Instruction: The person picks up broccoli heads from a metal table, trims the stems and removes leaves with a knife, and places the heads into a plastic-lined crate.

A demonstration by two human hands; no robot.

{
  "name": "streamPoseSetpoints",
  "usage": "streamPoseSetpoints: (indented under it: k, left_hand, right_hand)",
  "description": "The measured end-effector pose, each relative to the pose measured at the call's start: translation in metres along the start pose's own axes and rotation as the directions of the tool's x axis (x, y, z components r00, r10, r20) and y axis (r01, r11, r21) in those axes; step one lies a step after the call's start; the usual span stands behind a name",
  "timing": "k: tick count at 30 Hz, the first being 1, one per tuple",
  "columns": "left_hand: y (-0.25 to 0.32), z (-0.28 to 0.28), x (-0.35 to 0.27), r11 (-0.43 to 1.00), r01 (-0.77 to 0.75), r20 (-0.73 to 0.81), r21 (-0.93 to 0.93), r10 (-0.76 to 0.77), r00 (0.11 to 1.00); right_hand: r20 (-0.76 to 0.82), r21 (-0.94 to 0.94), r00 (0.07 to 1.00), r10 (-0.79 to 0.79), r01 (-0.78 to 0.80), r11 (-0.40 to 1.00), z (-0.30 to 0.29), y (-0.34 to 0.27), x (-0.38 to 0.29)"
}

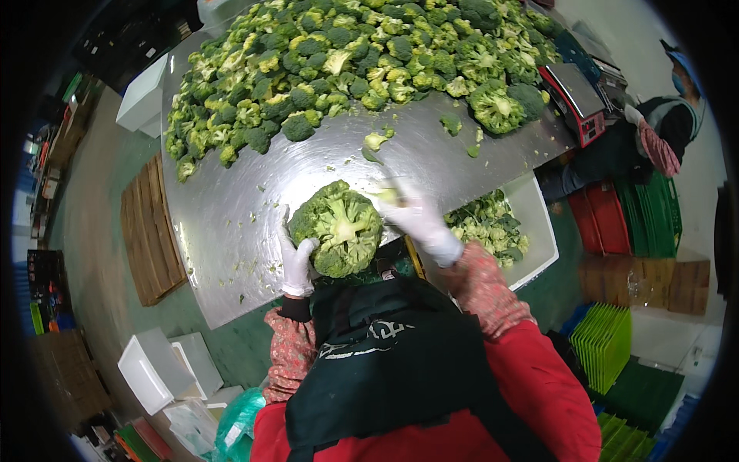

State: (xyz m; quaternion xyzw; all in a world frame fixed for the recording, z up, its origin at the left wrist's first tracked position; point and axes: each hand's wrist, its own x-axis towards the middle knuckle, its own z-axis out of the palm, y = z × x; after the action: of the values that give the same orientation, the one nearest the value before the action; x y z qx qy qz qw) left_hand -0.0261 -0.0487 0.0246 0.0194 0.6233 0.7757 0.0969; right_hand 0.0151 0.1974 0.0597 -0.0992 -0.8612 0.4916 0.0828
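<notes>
My left hand (296, 254), in a white glove, holds a large broccoli head (346, 228) from its left side. The cut stem faces up towards me, with the florets around it. Just to the right, my gloved right hand (418, 216) is blurred by motion. Its fingers are closed on a narrow yellow-green object (390, 195), too smeared to tell whether it is a tool handle or a piece of stem. Beyond both hands, a cut piece of broccoli stem (375, 141) and a leaf lie on the steel table (231, 202).
A broad heap of broccoli florets (323, 69) covers the table's far side. Larger heads (497, 107) lie near a red scale (577, 101). Below the right edge, a white bin (540, 231) holds trimmings. Another person (652, 127) stands at the right. A wooden pallet (151, 231) is at the left.
</notes>
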Motion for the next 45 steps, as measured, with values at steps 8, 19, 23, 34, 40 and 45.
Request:
streamPoseSetpoints:
  k: [8,19,23,34,40,45]
  left_hand:
    - [-0.039,-0.028,0.010,0.787,0.110,-0.152,-0.607,-0.251,0.956]
    - [-0.010,0.027,0.015,0.961,-0.275,-0.251,0.029,0.273,0.929]
    - [-0.003,0.033,0.008,0.961,-0.269,-0.221,0.062,0.276,0.935]
    - [-0.015,0.028,0.010,0.935,-0.302,-0.199,0.185,0.337,0.920]
    - [-0.015,0.020,0.014,0.967,-0.232,-0.259,0.102,0.251,0.933]
    - [-0.016,0.017,0.015,0.983,-0.181,-0.220,0.016,0.180,0.959]
  right_hand:
    - [-0.416,-0.629,0.845,0.337,-0.535,0.565,-0.126,0.074,-0.077]
    - [0.117,-0.144,0.993,-0.032,0.049,0.988,0.011,0.017,-0.057]
    - [0.184,-0.185,0.982,-0.038,0.073,0.980,0.016,0.017,-0.051]
    - [0.224,-0.439,0.955,0.194,-0.079,0.895,0.028,0.020,-0.044]
    - [0.240,-0.335,0.940,0.243,-0.155,0.929,0.011,0.036,-0.069]
    - [-0.023,0.028,1.000,0.010,-0.009,1.000,0.012,0.023,-0.031]
